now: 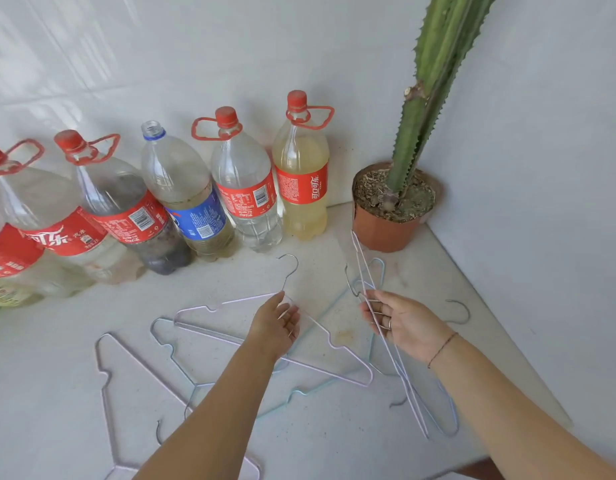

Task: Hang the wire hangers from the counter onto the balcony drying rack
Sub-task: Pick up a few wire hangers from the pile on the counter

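Several thin wire hangers lie spread on the pale counter (74, 403). My left hand (277, 325) reaches to the neck of a lilac hanger (209, 308), fingers curling at the wire just below its hook (289, 268). My right hand (401, 323) grips a small bunch of hangers (408, 386) lifted off the counter, lilac and pale blue, running from near the plant pot down past my wrist. Another lilac hanger (107, 375) lies at the lower left, a pale blue one (162, 336) under the middle. The drying rack is out of view.
A row of large plastic bottles (244, 188) stands along the tiled back wall. A tall cactus (434, 81) in an orange pot (386, 233) fills the right corner, close to the held hangers. A white wall closes the right side.
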